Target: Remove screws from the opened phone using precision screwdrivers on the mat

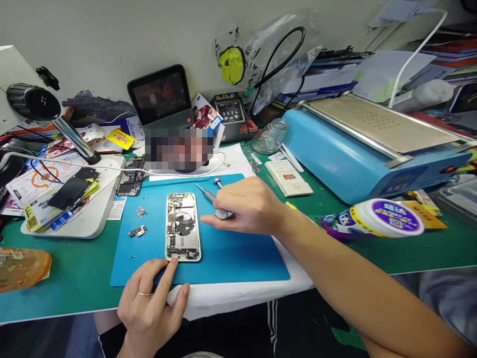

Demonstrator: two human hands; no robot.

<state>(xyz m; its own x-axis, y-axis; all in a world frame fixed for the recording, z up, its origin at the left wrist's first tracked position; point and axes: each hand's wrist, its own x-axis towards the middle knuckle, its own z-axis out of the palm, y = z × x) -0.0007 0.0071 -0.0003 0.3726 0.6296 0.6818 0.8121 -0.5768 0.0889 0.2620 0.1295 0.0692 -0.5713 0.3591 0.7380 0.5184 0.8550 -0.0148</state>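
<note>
An opened phone (182,226), its inner boards and a round coil showing, lies on the blue mat (238,258). My left hand (152,303), ringed on one finger, rests at the phone's lower end. Its index fingertip touches the bottom edge, and the fingers are spread. To the right of the phone, my right hand (249,206) is closed around a slim screwdriver (207,193), whose pointed tip aims up and left, away from the phone. A grey rounded piece shows under those fingers. Small metal parts (138,230) and tiny screws lie left of the phone.
A blue machine with a metal plate (335,154) stands at right, near a white-lidded tub (395,218). Behind the mat are a screen (160,97), a glass jar (270,136) and a white cable. A stand base (89,214) holds boxes at left, beside an orange cup (24,269).
</note>
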